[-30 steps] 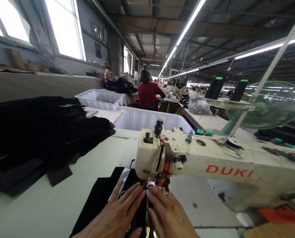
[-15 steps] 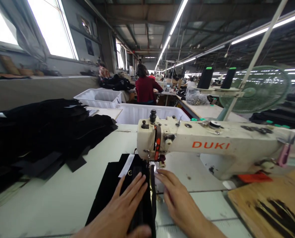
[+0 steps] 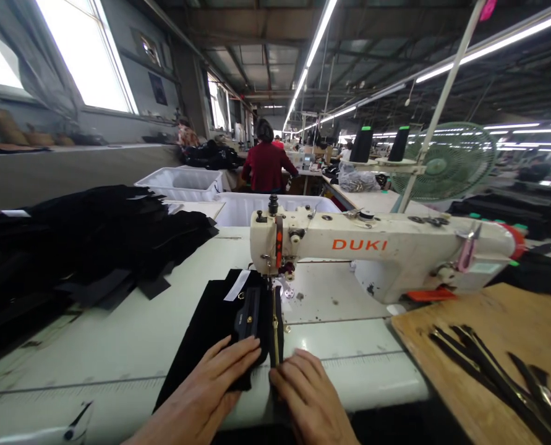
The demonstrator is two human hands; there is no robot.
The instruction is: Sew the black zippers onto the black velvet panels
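Observation:
My left hand (image 3: 222, 374) lies with outstretched fingers on a black fabric piece (image 3: 203, 327), just below its dark label strip (image 3: 248, 315). A white strip (image 3: 237, 285) crosses the top of that piece. Beside its right edge runs a black zipper with gold teeth (image 3: 276, 324), its far end at the sewing machine's needle area. The fingers of my right hand (image 3: 305, 389) are closed round the zipper's near part. The white sewing machine (image 3: 321, 241) stands just beyond, its presser foot partly hidden by the head.
Black fabric pieces (image 3: 94, 241) are heaped on the left. More zippers (image 3: 482, 358) lie on a wooden board (image 3: 423, 309) at right. White bins (image 3: 238, 207) stand behind the machine. A person in dark red (image 3: 266, 164) sits farther off. A green fan (image 3: 446, 161) is behind the thread cones (image 3: 398, 145).
Both hands have moved back towards me, away from the needle. My right hand has closed on the zipper, and the label strip has come into sight. The view has shifted to the right.

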